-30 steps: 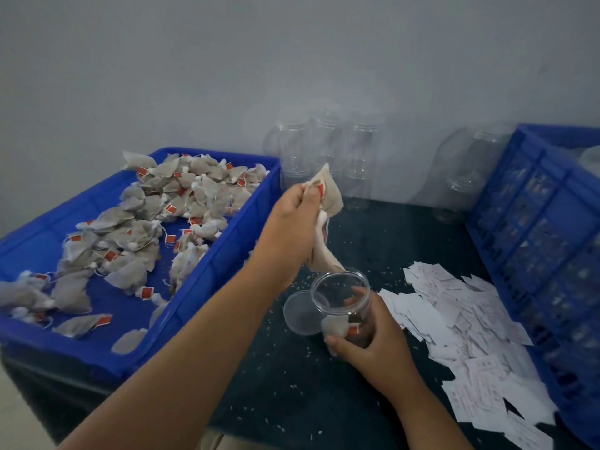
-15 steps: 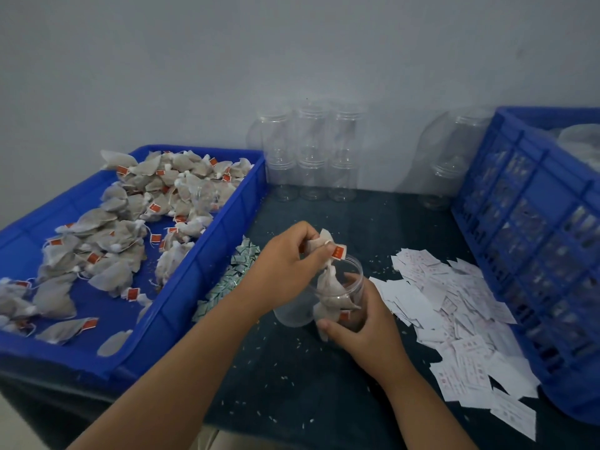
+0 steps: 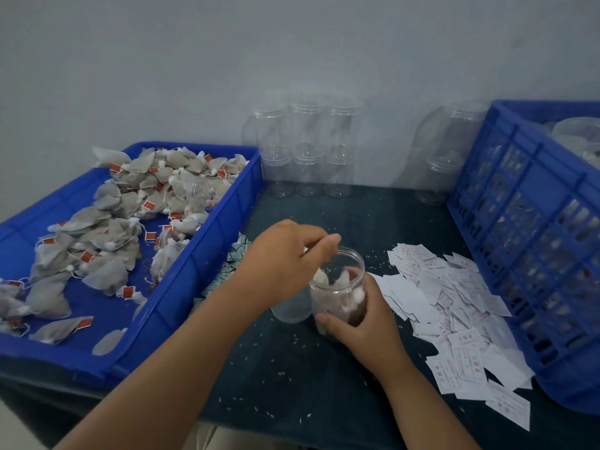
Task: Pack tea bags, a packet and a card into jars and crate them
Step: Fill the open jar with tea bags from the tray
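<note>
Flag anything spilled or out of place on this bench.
A clear jar lies on its side among the tea bags in the blue tray, while the other empty jars stand stacked by the wall. Small pale flecks are scattered over the dark table, like spilled bits.

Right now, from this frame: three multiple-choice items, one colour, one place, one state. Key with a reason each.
1. Colour of the tray holding the loose tea bags: A) green B) blue C) red.
2. The cards lie: A) in the tray B) on the table, right of the held jar C) on a shelf.
3. The right hand: A) lies flat on the table B) grips the jar C) pinches a card.
Key: B, tray walls are blue; B, cards spread over the tabletop beside the jar; B, it curls round the jar.
</note>
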